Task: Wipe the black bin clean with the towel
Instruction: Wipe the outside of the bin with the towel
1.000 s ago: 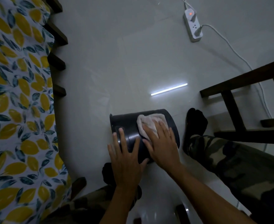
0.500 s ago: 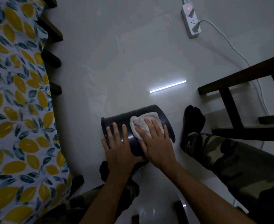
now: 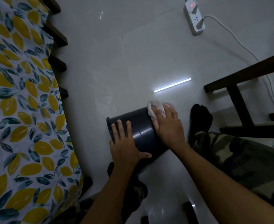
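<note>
The black bin (image 3: 143, 131) lies on its side on the pale floor, its rim end toward the left. My left hand (image 3: 125, 143) lies flat on the bin's side near the rim end, fingers spread, thumb on the near side. My right hand (image 3: 167, 125) presses a pale towel (image 3: 155, 109) against the bin's far right end. The towel bunches out beyond my fingertips at the bin's far edge. Part of the bin's right end is hidden under my right hand.
A bed with a yellow leaf sheet (image 3: 20, 110) and dark wooden slats runs along the left. A dark wooden chair frame (image 3: 239, 101) stands at right. A white power strip (image 3: 194, 20) with cable lies at the far right. My camouflage-trousered leg (image 3: 238, 157) and black sock (image 3: 200, 117) rest beside the bin.
My right hand has slid the towel from the middle of the bin's side toward its far right end. My left hand has stayed near the rim end.
</note>
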`<state>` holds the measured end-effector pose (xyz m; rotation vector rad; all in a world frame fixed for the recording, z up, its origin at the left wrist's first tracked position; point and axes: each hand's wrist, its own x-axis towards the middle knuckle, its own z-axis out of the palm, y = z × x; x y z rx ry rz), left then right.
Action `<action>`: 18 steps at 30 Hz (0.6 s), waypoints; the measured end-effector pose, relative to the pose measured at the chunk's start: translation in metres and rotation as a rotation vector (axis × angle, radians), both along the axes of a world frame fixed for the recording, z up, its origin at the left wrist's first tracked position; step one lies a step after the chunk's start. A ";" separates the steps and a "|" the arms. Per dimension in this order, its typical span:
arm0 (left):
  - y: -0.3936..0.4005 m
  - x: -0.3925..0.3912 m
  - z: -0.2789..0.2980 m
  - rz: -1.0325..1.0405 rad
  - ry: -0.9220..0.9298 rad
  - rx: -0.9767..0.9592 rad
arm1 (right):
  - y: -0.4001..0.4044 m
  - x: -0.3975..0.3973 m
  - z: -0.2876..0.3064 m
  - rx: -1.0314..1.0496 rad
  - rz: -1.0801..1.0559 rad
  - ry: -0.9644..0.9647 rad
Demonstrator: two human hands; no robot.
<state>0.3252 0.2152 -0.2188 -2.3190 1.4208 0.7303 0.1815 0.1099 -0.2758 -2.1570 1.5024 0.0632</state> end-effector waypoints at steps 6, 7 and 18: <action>-0.003 0.003 0.006 0.002 0.045 0.017 | -0.041 -0.022 0.001 0.184 -0.195 0.051; -0.005 0.003 0.007 0.002 0.055 0.027 | -0.044 -0.029 0.005 0.199 -0.200 0.066; -0.025 0.027 0.036 0.143 0.293 -0.289 | -0.030 -0.046 0.046 0.144 -0.296 -0.063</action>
